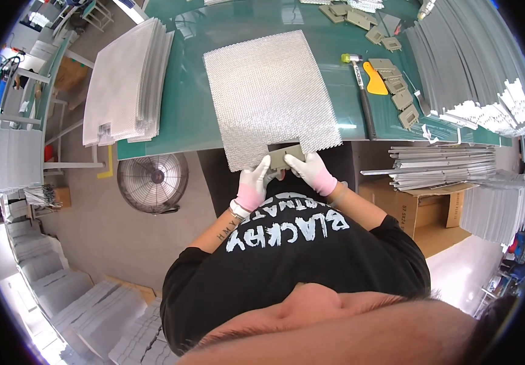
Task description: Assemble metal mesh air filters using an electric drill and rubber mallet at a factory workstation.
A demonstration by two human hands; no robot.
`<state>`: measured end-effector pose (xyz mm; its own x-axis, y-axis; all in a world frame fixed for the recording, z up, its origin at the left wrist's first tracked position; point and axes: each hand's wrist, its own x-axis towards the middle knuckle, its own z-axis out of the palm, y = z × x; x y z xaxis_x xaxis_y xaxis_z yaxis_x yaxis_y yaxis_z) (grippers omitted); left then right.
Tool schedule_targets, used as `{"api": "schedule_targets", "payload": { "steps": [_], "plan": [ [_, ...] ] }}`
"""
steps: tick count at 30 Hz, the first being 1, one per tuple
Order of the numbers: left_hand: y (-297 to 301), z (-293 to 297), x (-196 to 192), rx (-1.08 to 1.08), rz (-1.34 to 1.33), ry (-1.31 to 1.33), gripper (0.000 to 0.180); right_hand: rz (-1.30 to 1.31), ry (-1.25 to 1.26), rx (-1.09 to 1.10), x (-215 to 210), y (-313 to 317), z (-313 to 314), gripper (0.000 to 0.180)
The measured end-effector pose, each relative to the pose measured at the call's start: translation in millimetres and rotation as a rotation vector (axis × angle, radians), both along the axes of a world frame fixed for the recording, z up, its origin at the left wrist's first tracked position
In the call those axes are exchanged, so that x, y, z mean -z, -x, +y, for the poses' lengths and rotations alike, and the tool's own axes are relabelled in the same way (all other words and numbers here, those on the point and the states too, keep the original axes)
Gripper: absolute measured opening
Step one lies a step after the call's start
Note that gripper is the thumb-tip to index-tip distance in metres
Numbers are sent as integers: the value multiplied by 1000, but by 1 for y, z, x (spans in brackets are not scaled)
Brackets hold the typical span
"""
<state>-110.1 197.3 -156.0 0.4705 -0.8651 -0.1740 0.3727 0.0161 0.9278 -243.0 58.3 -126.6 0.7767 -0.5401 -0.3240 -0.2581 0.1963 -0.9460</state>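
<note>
A silvery mesh panel (268, 85) lies on the green table, its near edge hanging a little over the table's front. In that near edge is a rectangular notch, where a grey-green plastic plate (286, 157) sits between my hands. My left hand (254, 185), in a white and pink glove, grips the plate's left end with the thumb on top. On its right end presses the thumb of my right hand (314, 173), gloved alike, with the fingers beneath. Whether the plate is seated in the notch I cannot tell.
Stacked mesh panels (122, 85) stand on the table's left. To the right lie a hammer (361, 91), a yellow scraper (375, 79) and several more plastic plates (396, 91), beside a tall stack of grey frames (463, 61). A floor fan (153, 182) and a cardboard box (420, 213) are below.
</note>
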Motion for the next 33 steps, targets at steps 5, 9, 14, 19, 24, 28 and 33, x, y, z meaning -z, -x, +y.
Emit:
{"api": "schedule_targets", "payload": {
  "steps": [5,9,14,19,24,28,33],
  "plan": [
    [6,-11,-19,23,330,-231,30,-12,-123,207,8,1,13,26],
    [0,-7,-14,51,244,-203,30,-67,-212,482,4,5,11,29],
    [3,-6,-9,54,411,-79,26,-36,-153,494,7,5,15,25],
    [2,-5,-14,65,486,-71,31,-96,-186,535,8,3,17,25],
    [-16,6,-29,702,57,-209,55,-128,-132,273,28,12,16,32],
    [-61,-29,-132,1168,-146,-188,46,-134,-166,-80,25,14,18,42],
    [-88,-129,-118,596,-1903,89,61,-76,-5,132,0,7,17,39]
  ]
}}
